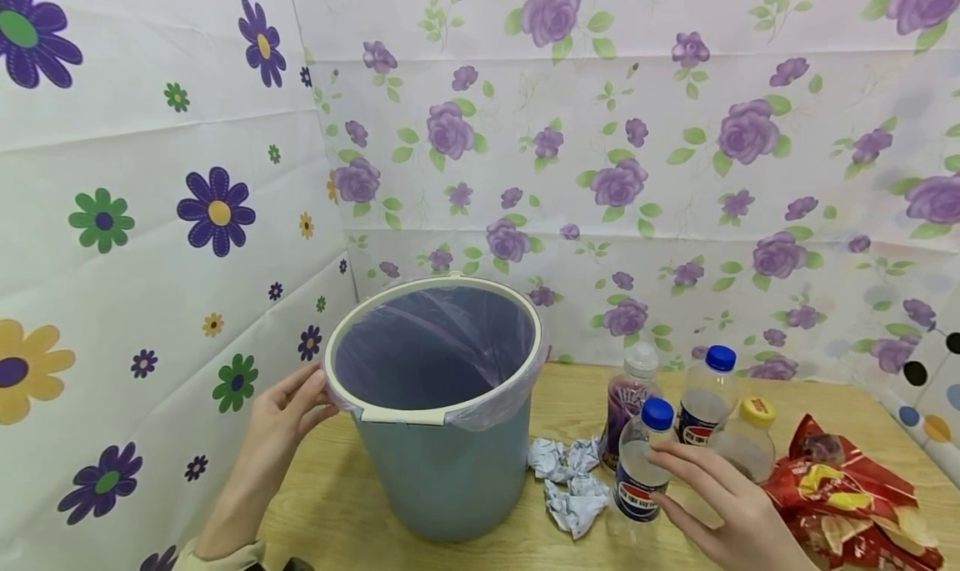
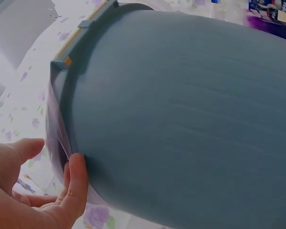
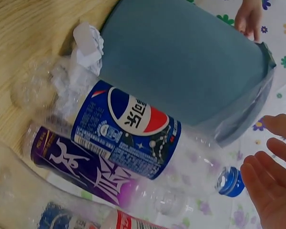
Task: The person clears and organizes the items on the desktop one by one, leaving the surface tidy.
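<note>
A blue-grey trash can with a cream rim and a clear plastic liner stands upright. My left hand touches its left rim; in the left wrist view, the fingers rest against the liner beside the can while the thumb is spread apart. My right hand is extended around the upper right of a clear Pepsi bottle with a blue cap. Its fingertips are close to that cap in the right wrist view, thumb and fingers apart. Whether they touch the bottle I cannot tell.
Crumpled white papers lie between can and bottles. Behind stand a purple-labelled bottle, another blue-capped bottle and a yellow-capped bottle. Red snack packets lie at right. Flowered sheets hang behind and left of the wooden table.
</note>
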A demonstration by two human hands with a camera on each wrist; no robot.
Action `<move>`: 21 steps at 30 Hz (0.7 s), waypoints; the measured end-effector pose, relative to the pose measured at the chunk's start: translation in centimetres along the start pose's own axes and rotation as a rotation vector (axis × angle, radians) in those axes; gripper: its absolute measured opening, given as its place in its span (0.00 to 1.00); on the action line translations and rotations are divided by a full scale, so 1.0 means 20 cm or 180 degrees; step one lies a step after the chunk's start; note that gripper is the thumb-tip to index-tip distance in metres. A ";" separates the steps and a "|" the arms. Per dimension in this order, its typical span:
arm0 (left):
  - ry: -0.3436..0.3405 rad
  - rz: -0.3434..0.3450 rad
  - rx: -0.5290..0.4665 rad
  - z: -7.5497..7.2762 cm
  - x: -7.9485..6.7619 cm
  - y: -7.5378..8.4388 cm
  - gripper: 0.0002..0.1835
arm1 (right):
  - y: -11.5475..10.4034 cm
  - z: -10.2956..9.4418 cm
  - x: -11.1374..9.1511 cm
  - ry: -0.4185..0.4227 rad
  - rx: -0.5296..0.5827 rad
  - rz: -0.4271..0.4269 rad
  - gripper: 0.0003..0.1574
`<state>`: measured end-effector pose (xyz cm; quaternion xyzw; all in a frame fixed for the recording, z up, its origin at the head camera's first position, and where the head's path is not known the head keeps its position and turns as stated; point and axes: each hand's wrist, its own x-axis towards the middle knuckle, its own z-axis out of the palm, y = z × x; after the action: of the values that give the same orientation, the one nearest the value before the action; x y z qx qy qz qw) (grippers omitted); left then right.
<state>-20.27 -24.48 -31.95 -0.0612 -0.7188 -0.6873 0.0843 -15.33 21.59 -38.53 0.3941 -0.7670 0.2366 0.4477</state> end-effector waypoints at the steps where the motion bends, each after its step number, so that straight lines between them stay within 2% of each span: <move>1: 0.0003 -0.0032 -0.0016 0.00 0.00 0.01 0.33 | 0.00 0.01 0.00 -0.0025 0.0004 -0.0020 0.26; 6: 0.0005 -0.0205 -0.0063 0.01 0.01 0.02 0.34 | -0.01 0.07 -0.01 -0.0194 0.0092 -0.0101 0.24; 10: 0.0018 -0.0299 0.0048 0.02 0.02 0.03 0.37 | -0.02 0.10 -0.01 -0.0467 0.0176 -0.0048 0.23; 18: 0.0052 -0.0357 0.0130 0.03 0.02 0.04 0.37 | -0.04 0.15 -0.02 -0.1338 0.0251 0.0210 0.35; 21: 0.0035 -0.0342 0.0109 0.03 0.02 0.04 0.37 | -0.05 0.17 -0.02 -0.1713 0.0328 0.0343 0.35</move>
<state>-20.51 -23.84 -31.10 -0.0173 -0.7322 -0.6788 0.0523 -16.23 18.69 -40.49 0.4236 -0.8651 0.1857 0.1941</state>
